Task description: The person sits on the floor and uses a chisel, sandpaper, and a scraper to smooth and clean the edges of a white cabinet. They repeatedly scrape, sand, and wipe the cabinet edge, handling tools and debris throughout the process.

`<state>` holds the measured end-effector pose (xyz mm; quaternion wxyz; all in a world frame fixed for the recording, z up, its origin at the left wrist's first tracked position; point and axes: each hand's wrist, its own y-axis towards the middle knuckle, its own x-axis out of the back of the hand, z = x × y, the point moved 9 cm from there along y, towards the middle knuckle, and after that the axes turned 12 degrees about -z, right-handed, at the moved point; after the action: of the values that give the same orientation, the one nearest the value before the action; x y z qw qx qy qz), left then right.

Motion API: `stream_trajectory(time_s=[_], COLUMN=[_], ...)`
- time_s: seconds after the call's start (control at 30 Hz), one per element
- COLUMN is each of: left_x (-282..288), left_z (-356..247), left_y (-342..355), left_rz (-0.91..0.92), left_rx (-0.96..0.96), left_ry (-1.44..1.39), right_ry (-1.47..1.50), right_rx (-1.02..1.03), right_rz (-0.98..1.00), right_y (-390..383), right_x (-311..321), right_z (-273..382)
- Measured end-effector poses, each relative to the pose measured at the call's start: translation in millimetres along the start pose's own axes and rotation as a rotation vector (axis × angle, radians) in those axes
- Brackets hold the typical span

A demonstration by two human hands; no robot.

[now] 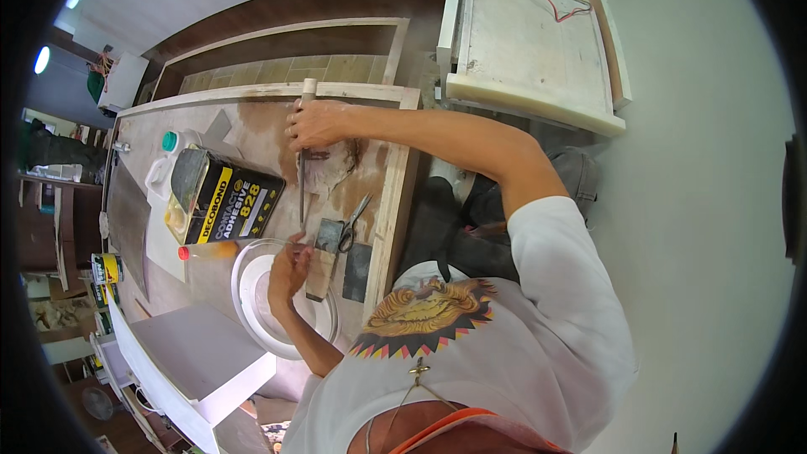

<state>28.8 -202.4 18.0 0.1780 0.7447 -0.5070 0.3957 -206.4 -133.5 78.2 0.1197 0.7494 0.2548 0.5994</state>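
From where I stand, the person's right hand [318, 124] is wrapped round a slender tool [302, 189], fingers curled firmly where its smooth, pale wooden handle [309, 88] meets a straight, dull grey shaft. The round butt of that handle pokes out past the fist on the far side, while the shaft runs from the grip toward the left hand [290, 271]. That hand's fingers are bent close by the tip; I can't tell whether they pinch it or only hover beside it. Near them lies a flat strip of wood [320, 274] with a grey slab [329, 234] at one end, metal scissors [355, 224] with dark looped handles, and a dark, matte square sheet [356, 272]. Beneath the left hand sits a round, shiny clear-rimmed container [238, 290]. A boxy black-and-yellow can [239, 202] stands on the stained, dusty worktop [261, 118], edged in raw timber.
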Motion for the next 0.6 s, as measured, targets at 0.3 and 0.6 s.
stream_trajectory(time_s=[0.3,0.6], left_x=[49.9,51.4], left_z=[-93.6,-285.1], left_y=[23.5,138.5], left_rz=[-0.322,-0.626], left_rx=[-0.182,-0.654], left_ry=[0.007,-0.723], right_ry=[-0.138,0.684], right_rx=[-0.481,-1.598], right_rz=[-0.154,-0.986], right_y=[-62.5,-191.7], right_x=[107.5,157.8], right_z=[3.5,31.0])
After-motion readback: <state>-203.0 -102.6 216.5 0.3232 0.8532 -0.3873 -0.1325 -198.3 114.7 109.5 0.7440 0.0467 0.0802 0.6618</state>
